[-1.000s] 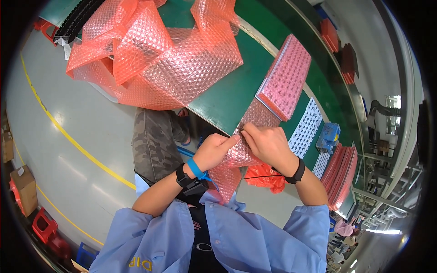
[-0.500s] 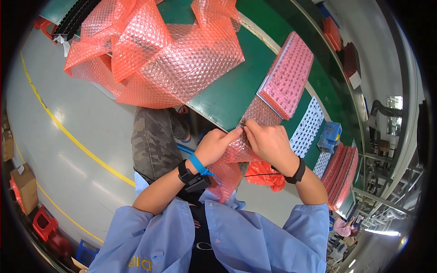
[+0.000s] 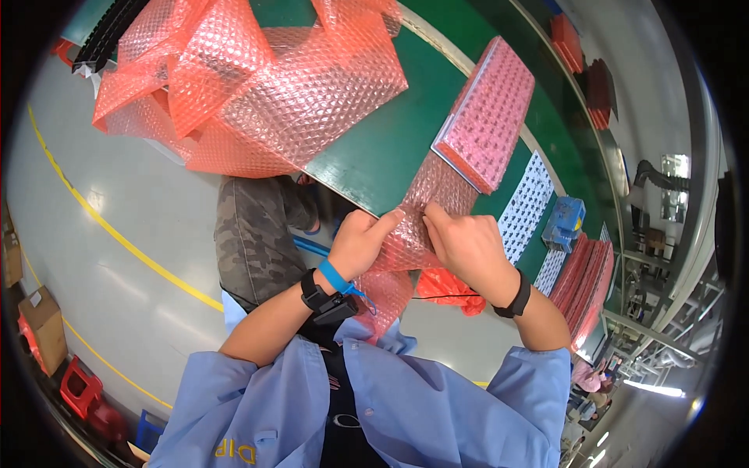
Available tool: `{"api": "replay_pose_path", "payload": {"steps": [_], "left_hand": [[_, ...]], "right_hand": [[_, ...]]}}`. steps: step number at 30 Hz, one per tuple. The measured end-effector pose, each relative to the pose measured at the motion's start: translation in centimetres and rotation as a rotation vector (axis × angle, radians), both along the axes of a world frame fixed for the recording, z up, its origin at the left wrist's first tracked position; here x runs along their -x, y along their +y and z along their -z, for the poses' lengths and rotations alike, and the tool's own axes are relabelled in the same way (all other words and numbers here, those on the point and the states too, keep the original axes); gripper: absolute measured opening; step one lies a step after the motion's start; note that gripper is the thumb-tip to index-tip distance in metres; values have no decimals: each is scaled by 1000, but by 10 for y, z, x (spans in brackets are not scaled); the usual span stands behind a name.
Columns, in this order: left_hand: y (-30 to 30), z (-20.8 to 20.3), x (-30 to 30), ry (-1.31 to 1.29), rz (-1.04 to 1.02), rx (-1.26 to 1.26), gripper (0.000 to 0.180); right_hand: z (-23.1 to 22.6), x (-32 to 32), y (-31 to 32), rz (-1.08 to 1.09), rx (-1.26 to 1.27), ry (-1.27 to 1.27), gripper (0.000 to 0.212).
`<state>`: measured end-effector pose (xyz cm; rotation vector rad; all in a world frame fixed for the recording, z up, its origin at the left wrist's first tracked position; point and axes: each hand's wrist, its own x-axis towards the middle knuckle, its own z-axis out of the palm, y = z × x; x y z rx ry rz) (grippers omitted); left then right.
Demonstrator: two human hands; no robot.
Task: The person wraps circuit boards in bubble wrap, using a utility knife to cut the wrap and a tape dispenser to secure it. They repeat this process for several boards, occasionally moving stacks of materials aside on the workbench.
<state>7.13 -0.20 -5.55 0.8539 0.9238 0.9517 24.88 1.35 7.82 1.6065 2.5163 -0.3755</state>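
A strip of pink bubble wrap (image 3: 417, 230) hangs over the table's near edge and drops toward my lap. My left hand (image 3: 357, 243) grips its left edge, thumb laid on top and fingers curled. On the right edge my right hand (image 3: 470, 248) pinches the same strip, fingertips pressed together. The strip's far end meets a flat, board-shaped stack (image 3: 490, 109) covered in pink bubble wrap, lying on the green table. Whether the strip runs beneath the stack is hidden.
Large crumpled bubble wrap sheets (image 3: 312, 97) cover the table's left part. Toward the right lie a white dotted panel (image 3: 527, 207), a blue box (image 3: 563, 222) and a pile of pink-wrapped boards (image 3: 583, 285). A red plastic bag (image 3: 449, 290) is below the table edge.
My hands have moved apart, the left going left and the right slightly right, spreading the bubble wrap strip between them. The whole view has shifted a little.
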Motion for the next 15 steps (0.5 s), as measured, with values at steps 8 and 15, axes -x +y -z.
{"api": "replay_pose_path", "payload": {"steps": [8,15], "left_hand": [[1,-3,2,-46,35,85,32],[0,2,6,-30,41,87,31]], "right_hand": [[-4,-28,-22,13,0,-58,13],[-10,-48,-39,49,42,-141,13]]}}
